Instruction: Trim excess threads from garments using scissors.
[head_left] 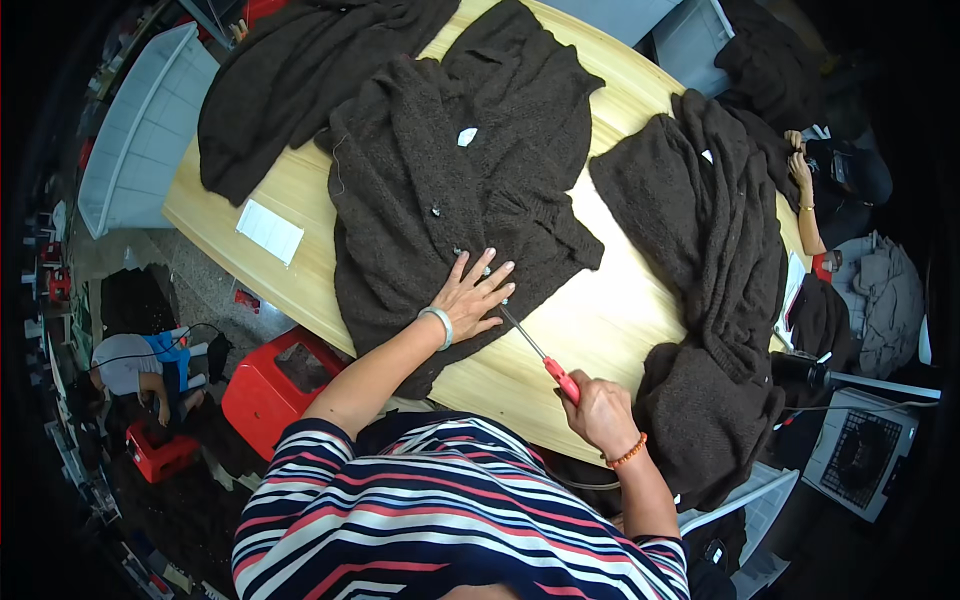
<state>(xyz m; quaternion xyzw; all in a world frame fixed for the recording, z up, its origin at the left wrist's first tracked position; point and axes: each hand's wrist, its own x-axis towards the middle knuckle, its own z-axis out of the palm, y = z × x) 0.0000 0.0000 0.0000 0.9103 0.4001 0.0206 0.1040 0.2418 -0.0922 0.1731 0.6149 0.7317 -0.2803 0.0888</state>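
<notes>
My left hand [464, 303] lies flat with its fingers spread on a dark brown knitted garment [410, 200]. Small pale bits show on the knit beside those fingers. My right hand [604, 414] is closed round the red handle of a thin-shafted tool [556, 371]; its exact kind I cannot make out. The metal shaft slants up and left, and its tip is beside my left fingertips at the garment's near edge. A white label [467, 136] sits higher up on the same garment.
More brown knitwear [715, 220] is heaped on the right side of the wooden table [630, 300], and another piece [290, 90] lies at the far left near a white card [269, 234]. A red stool [270, 385] stands at left. People work at both sides.
</notes>
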